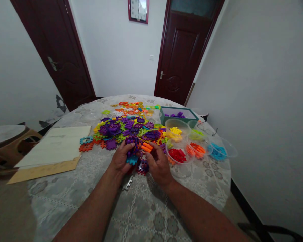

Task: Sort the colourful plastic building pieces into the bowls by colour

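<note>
My left hand (121, 157) is closed around a cluster of joined plastic building pieces (132, 151), purple on top with a teal piece below. My right hand (158, 164) is closed too, pinching short orange connector sticks (146, 147) right beside that cluster. Both hands rest on the patterned tablecloth (141, 208) at the near edge of a big heap of purple, green, orange and yellow interlocking pieces (126, 129). A red piece (142, 167) lies between the two hands.
Several clear round bowls (178, 155) at the right hold red, orange, yellow, green and blue sticks. A teal box (178, 115) holds purple pieces. Papers (57, 146) lie at the left, with a stool (7, 143) beyond. Two dark doors stand behind.
</note>
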A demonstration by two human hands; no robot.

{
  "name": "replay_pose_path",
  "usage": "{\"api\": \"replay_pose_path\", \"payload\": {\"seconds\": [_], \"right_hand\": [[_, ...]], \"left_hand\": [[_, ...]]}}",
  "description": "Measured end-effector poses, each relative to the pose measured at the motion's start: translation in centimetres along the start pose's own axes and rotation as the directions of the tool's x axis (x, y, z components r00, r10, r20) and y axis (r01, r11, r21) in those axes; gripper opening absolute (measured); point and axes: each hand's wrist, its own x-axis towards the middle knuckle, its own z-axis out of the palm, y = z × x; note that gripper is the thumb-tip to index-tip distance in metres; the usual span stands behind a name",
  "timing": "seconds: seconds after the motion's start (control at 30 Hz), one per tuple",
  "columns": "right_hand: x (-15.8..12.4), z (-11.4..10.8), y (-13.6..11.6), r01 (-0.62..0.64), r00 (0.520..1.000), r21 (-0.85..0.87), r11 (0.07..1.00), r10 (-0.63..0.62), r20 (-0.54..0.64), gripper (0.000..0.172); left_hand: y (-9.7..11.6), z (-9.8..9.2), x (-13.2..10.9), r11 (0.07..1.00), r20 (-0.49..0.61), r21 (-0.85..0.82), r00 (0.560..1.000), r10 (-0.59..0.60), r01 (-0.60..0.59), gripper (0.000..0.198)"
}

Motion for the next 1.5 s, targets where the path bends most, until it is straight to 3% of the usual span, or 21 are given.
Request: {"api": "replay_pose_path", "payload": {"seconds": [0.4, 0.7, 0.93, 1.07, 1.23, 1.4, 1.5], "right_hand": [[0.0, -0.1, -1.5, -0.113, 0.992, 0.284, 0.952, 0.124, -0.02, 0.035], [-0.1, 0.0, -1.9, -0.17, 0.984, 0.284, 0.944, 0.179, -0.007, 0.037], [0.2, -1.4, -3.2, -0.066, 0.995, 0.216, 0.974, 0.047, 0.088, 0.039], [0.9, -4.4, -4.8, 0.003, 0.999, 0.035, 0.999, -0.004, 0.032, 0.04], [2.3, -11.0, -5.6, 0.009, 0.991, -0.2, 0.98, -0.035, -0.129, 0.035], [4.6, -18.8, -4.0, -0.107, 0.958, -0.528, 0.842, -0.055, -0.282, 0.043], [5.5, -21.7, -2.8, -0.194, 0.953, -0.653, 0.732, -0.016, -0.302, 0.051]], "left_hand": [[0.2, 0.3, 0.1, 0.998, -0.027, 0.059, 0.999, 0.037, -0.036, 0.047], [0.0, 0.1, 0.2, 0.999, 0.009, 0.036, 0.999, 0.04, -0.041, 0.045], [0.4, 0.6, 0.1, 0.996, -0.038, 0.082, 0.999, 0.018, -0.015, 0.048], [0.7, 0.7, 0.1, 0.995, -0.032, 0.096, 0.999, 0.004, -0.001, 0.046], [0.7, 0.8, -0.1, 0.994, -0.03, 0.106, 0.999, -0.015, 0.019, 0.042], [0.6, 1.0, -0.3, 0.993, 0.0, 0.117, 1.0, -0.03, 0.03, 0.044], [0.3, 0.8, -0.1, 0.993, 0.024, 0.117, 0.999, -0.027, 0.024, 0.047]]}}
